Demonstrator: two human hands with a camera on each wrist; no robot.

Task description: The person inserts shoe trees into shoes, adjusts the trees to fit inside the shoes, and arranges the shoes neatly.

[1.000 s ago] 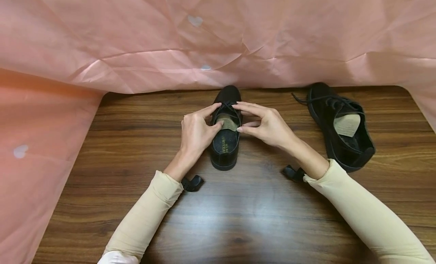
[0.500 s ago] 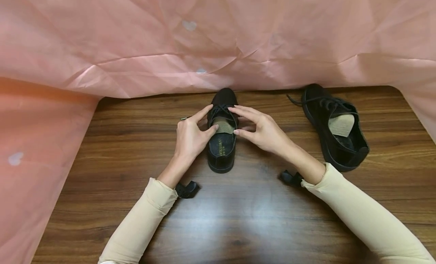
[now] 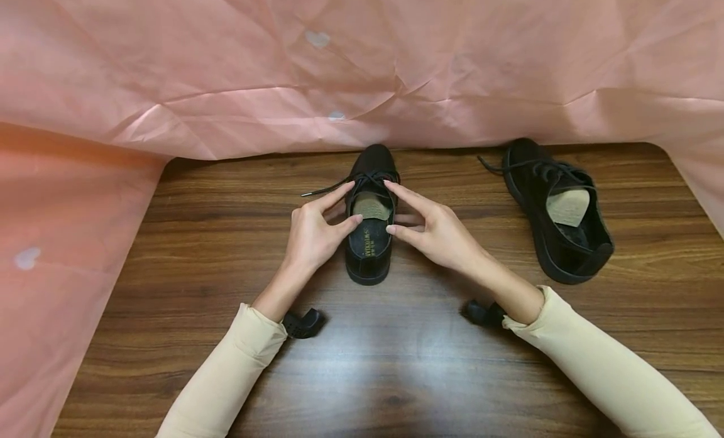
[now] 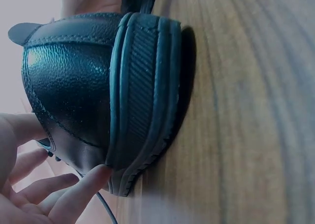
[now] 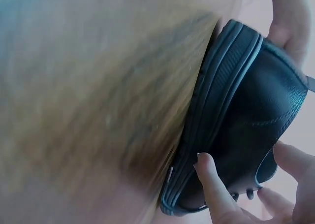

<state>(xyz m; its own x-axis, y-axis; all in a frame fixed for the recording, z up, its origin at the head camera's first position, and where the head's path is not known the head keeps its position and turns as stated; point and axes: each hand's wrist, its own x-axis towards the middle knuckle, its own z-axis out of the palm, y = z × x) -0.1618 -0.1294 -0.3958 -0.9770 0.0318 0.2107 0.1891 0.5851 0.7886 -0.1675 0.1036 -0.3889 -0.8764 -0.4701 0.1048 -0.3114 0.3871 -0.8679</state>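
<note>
Both hands are in at the black leather lace-up shoe [image 3: 369, 237], which sits toe-away at the middle of the brown wood-grain table [image 3: 396, 362], close to the far edge where the crinkled pink paper backdrop [image 3: 362, 67] comes down. The left hand [image 3: 313, 234] comes in from the shoe's left side, wrist bent, forefinger stretched up to the crossing of the black laces [image 3: 370, 177] and thumb tip pressed near the tan tongue [image 3: 370, 207]; the fingers are extended but pinching in, and a loose lace end [image 3: 322, 189] trails out to the left just past the forefinger. The right hand [image 3: 435, 234] mirrors it from the right, forefinger reaching to the same lace crossing, thumb at the shoe's collar, the other fingers tucked loosely behind. Whether either hand actually has lace pinched between the fingertips, I cannot tell from here.

From the left wrist view, the shoe's heel and ribbed rubber sole [image 4: 142, 96] fill the picture, with a fingertip [image 4: 96, 177] touching the edge of the sole. The right wrist view shows the same heel from the other side, one finger [image 5: 211, 182] laid against the sole's rim.

Both forearms in cream sleeves [image 3: 226, 375] angle in from the near edge. A second black lace-up shoe [image 3: 557, 212] lies well apart near the far right corner, laces loose.
</note>
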